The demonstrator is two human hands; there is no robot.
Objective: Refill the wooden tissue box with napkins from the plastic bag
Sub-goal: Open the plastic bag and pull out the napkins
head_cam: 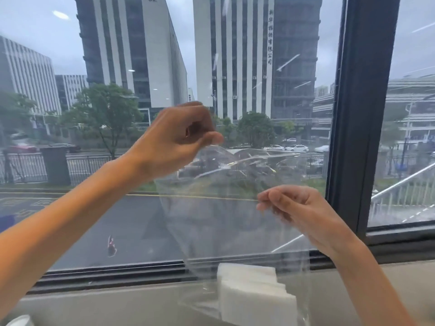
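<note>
**Left hand (179, 132) and right hand (303, 212) each pinch the open top of a clear plastic bag (223, 220), stretching it between them.**

The window (362, 114), dark-framed, fills the background. Below it a pale window ledge (117, 302) runs along the lower edge of the view. The bag hangs in front of the glass, its bottom down on the ledge. The left hand is raised higher and grips the film between thumb and curled fingers; the right hand is lower and nearer the frame's upright, and nips the film between thumb and forefinger. A stack of white napkins (254, 295), slightly fanned, stands in the bag's bottom near the middle of the ledge. A white rounded object (21, 321), too cropped to identify, shows at the ledge's left end.
</note>
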